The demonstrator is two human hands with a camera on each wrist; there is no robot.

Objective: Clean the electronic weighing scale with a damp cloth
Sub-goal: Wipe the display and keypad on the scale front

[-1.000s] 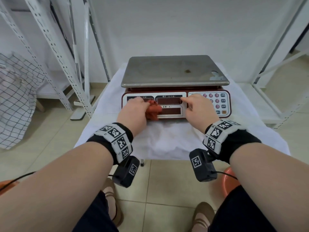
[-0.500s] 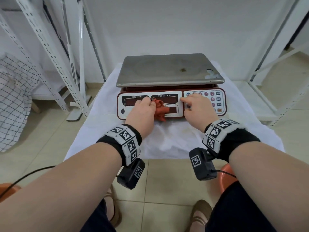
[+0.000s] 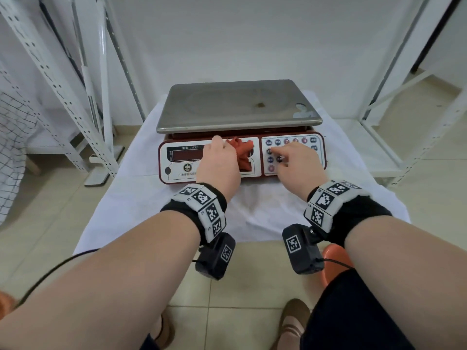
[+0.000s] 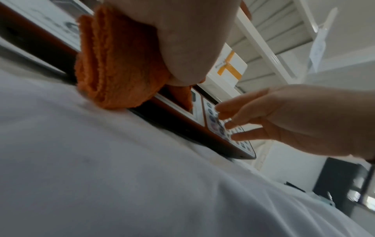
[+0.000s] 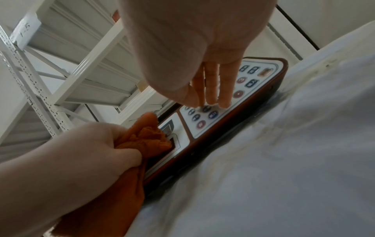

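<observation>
The weighing scale (image 3: 237, 107) has a steel pan and a red-rimmed white front panel (image 3: 182, 160), and stands on a white-covered table. My left hand (image 3: 218, 162) grips a bunched orange cloth (image 3: 241, 154) (image 4: 113, 64) (image 5: 150, 137) and presses it on the middle display of the panel. My right hand (image 3: 295, 162) rests with straight fingers (image 5: 211, 93) on the keypad (image 3: 293, 150) (image 5: 233, 96) at the panel's right end. A small brown spot (image 3: 259, 105) shows on the pan.
A white cloth (image 3: 252, 208) covers the small table under the scale. White metal shelving uprights (image 3: 58, 79) stand at left, another rack (image 3: 404, 117) at right. An orange basin (image 3: 336, 258) sits on the tiled floor by my right leg.
My left hand has slid the cloth rightward along the front panel, from its left display to the middle one. My right hand has shifted right onto the keypad.
</observation>
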